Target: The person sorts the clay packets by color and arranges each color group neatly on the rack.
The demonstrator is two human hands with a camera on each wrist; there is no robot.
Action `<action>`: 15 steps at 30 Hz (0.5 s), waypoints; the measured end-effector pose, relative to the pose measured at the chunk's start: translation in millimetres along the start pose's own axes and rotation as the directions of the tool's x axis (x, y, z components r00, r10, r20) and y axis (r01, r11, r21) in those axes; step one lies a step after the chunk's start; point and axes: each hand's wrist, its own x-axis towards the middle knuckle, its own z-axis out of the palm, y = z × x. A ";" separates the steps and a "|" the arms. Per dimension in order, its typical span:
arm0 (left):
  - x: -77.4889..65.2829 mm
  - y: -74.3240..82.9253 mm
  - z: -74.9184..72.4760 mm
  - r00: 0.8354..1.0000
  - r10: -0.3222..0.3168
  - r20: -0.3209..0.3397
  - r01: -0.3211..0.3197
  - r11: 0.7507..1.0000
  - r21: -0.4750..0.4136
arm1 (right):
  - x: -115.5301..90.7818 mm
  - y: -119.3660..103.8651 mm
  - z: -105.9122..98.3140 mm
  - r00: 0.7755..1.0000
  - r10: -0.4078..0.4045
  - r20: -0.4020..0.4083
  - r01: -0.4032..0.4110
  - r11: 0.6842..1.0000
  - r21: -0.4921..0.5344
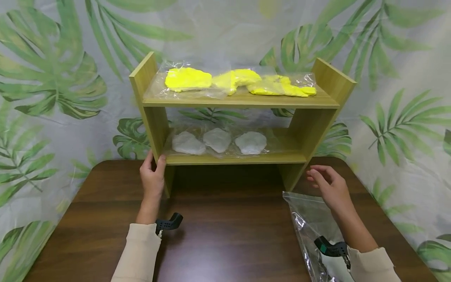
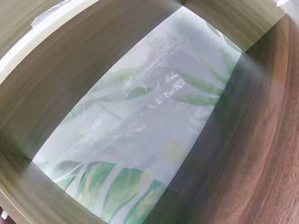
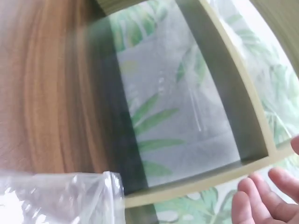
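A two-tier wooden shelf (image 1: pixel 234 158) stands on the table. My left hand (image 1: pixel 152 178) grips its left side panel (image 1: pixel 149 121) near the lower board, thumb toward the front and fingers on the outer side. Beside the right side panel (image 1: pixel 310 133), my right hand (image 1: pixel 332 190) hovers with loosely bent fingers and holds nothing; its fingertips (image 3: pixel 245 191) come close to the panel's edge. Yellow pieces in clear bags (image 1: pixel 188 79) lie along the upper board. On the lower board are white pieces in clear bags (image 1: pixel 251 143). The left hand is out of sight in the left wrist view.
A large clear zip bag (image 1: pixel 306 211) lies on the brown table (image 1: pixel 218 235) under my right forearm, with something pale inside. Behind the shelf hangs a leaf-patterned cloth (image 1: pixel 225 23). Each wrist wears a black camera mount (image 1: pixel 169 223).
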 end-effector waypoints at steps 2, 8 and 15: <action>-0.8 -1.2 -1.7 1.000 -0.002 0.003 0.002 1.000 0.003 | -7.2 0.9 -5.6 0.999 0.000 0.040 0.001 1.000 -0.006; -3.7 -5.3 -3.3 1.000 -0.027 0.005 0.027 0.999 0.017 | -26.1 3.1 -27.0 0.994 0.022 0.105 -0.009 0.992 -0.130; -1.0 1.1 -0.3 1.000 -0.009 -0.001 0.010 1.000 0.023 | -44.8 18.3 -45.8 0.977 0.140 0.162 -0.107 0.975 -0.196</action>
